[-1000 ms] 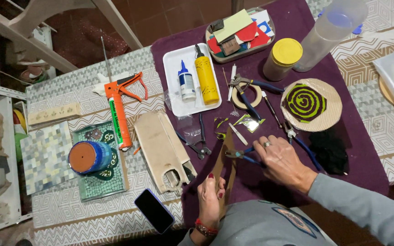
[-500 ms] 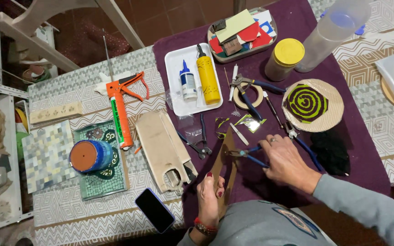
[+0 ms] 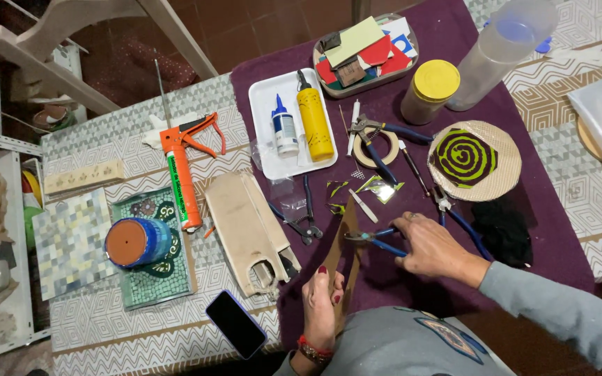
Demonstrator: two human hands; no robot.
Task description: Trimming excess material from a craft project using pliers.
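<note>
purple cloth, right hand gripping blue-handled nippers

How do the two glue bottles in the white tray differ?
The yellow bottle is taller and thicker than the white bottle. The yellow bottle has a dark nozzle; the white bottle has a blue one and a blue label. Both lie flat, side by side, in the white tray, nozzles pointing away from the person.
</note>
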